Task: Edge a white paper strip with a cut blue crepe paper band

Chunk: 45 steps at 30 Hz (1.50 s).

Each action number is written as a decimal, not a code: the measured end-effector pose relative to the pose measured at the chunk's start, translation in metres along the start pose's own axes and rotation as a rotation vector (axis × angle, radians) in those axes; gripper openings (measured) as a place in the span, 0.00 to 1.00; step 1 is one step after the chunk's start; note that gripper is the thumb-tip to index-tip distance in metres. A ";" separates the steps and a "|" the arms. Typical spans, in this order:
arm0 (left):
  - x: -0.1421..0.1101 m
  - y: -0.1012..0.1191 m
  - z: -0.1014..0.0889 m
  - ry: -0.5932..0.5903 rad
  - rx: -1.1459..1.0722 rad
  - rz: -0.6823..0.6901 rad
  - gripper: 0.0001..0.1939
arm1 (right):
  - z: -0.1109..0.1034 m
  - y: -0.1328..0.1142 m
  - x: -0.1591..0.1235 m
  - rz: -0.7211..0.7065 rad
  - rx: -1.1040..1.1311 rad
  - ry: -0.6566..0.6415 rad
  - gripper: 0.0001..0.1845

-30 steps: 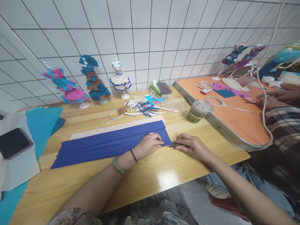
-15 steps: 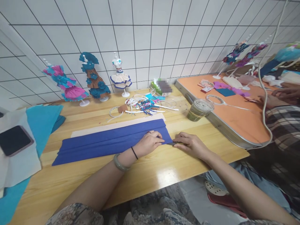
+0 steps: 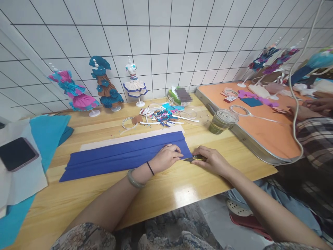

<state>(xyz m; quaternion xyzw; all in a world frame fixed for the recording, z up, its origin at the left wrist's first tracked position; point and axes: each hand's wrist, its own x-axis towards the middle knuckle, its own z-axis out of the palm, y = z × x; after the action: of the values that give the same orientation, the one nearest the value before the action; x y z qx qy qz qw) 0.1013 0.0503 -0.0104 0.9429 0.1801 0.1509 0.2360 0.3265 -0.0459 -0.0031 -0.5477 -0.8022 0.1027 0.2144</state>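
Note:
A long strip of folded dark blue crepe paper (image 3: pixel 114 156) lies across the wooden table, over a cream sheet (image 3: pixel 97 144) whose far edge shows. My left hand (image 3: pixel 168 156) rests on the blue paper near its right end, with fingers closed together at the near edge. Just to the right, my right hand (image 3: pixel 212 159) is closed around small scissors (image 3: pixel 194 158) with dark blades and a black-and-yellow handle. The blades point left at the paper's near right corner; part of them is hidden by the fingers and the paper.
Behind the paper lies a pile of paper scraps (image 3: pixel 166 114). A lidded plastic cup (image 3: pixel 222 122) stands beside an orange board (image 3: pixel 265 128). Several doll-sized dresses on stands, like the white one (image 3: pixel 135 88), line the wall. A phone (image 3: pixel 18 154) lies left. A co-worker's sleeve (image 3: pixel 316 135) is at right.
The scissors have tilted slightly in my right hand, and a blade now shows more plainly below the paper's edge. The left hand stays in place; the view has shifted a little.

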 end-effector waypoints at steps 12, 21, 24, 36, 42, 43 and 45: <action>0.001 -0.002 0.002 0.020 0.003 0.017 0.11 | 0.000 -0.002 0.000 0.001 0.000 0.021 0.11; 0.000 -0.002 0.002 0.034 0.000 0.023 0.12 | 0.002 -0.004 0.003 -0.029 -0.026 0.013 0.12; 0.000 -0.003 0.004 0.040 0.002 0.026 0.12 | 0.002 -0.003 0.002 -0.023 -0.044 0.009 0.12; 0.000 -0.003 0.004 0.035 -0.006 0.030 0.12 | 0.004 -0.007 0.006 -0.018 -0.030 0.006 0.13; 0.000 -0.003 0.003 0.034 -0.010 0.038 0.12 | 0.003 -0.006 0.006 -0.035 -0.039 0.004 0.12; 0.000 -0.003 0.003 0.034 -0.012 0.037 0.12 | 0.002 -0.006 0.006 -0.036 -0.037 0.004 0.12; 0.000 -0.002 0.003 0.034 -0.014 0.029 0.12 | 0.001 -0.006 0.005 -0.038 -0.035 0.003 0.12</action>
<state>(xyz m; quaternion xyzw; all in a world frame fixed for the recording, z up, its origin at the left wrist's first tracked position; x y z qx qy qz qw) 0.1017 0.0511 -0.0137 0.9411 0.1693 0.1717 0.2372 0.3195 -0.0434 -0.0004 -0.5360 -0.8139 0.0840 0.2079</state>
